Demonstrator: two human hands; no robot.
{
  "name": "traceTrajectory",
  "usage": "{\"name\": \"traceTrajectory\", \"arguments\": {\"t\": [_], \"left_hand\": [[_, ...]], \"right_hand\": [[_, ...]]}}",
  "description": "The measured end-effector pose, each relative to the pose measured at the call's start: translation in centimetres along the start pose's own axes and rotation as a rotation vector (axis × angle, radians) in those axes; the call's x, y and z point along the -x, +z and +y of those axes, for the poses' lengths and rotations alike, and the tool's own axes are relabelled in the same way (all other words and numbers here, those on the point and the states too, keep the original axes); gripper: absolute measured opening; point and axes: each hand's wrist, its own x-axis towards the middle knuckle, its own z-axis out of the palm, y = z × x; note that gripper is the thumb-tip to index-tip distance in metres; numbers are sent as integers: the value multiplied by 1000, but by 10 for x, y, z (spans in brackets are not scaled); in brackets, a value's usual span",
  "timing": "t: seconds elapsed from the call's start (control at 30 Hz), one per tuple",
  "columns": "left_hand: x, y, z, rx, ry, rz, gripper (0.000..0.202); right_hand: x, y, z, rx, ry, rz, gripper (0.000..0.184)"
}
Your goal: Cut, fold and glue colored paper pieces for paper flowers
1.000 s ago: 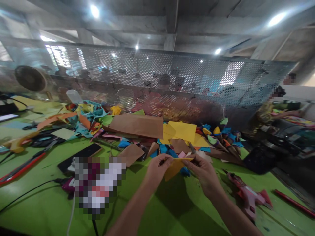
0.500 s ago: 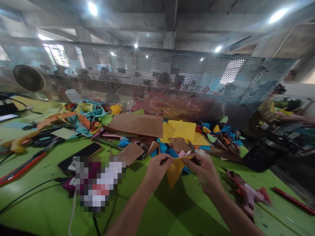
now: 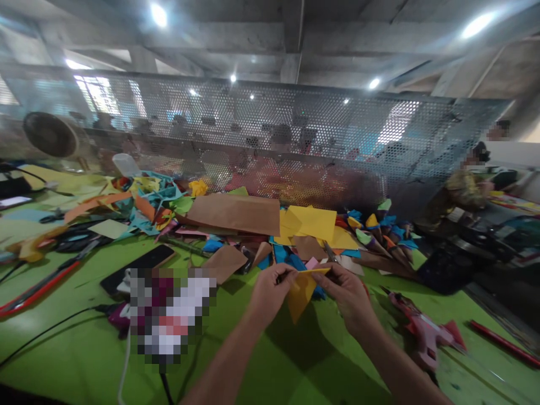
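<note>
A yellow-orange paper piece (image 3: 300, 292) hangs point-down between my two hands above the green table (image 3: 270, 360). My left hand (image 3: 271, 291) pinches its left top corner with fingers closed. My right hand (image 3: 346, 293) pinches the right top edge, and a thin dark tool, maybe scissors (image 3: 329, 253), sticks up from that hand. Beyond the hands lies a heap of cut paper: yellow sheets (image 3: 310, 223), a brown sheet (image 3: 236, 214) and several small coloured cones (image 3: 379, 233).
A pink glue gun (image 3: 422, 332) lies right of my right arm. A black phone (image 3: 137, 267) and cables sit at left, with a red strip (image 3: 34, 289) further left. A perforated metal screen (image 3: 270, 146) backs the table. A person sits at far right.
The paper piece has swung from nearly flat to hanging point-down between my hands. Both hands have stayed in almost the same place.
</note>
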Motion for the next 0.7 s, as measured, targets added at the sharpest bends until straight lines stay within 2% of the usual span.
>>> {"name": "traceTrajectory", "arguments": {"t": [0.3, 0.5, 0.7], "left_hand": [[3, 2, 4, -8, -3, -29, 21], [6, 5, 3, -3, 70, -44, 16], [4, 9, 6, 19, 79, -74, 21]], "right_hand": [[1, 2, 4, 6, -34, 0, 33], [5, 12, 5, -137, 65, -50, 38], [5, 9, 1, -174, 51, 10, 33]]}}
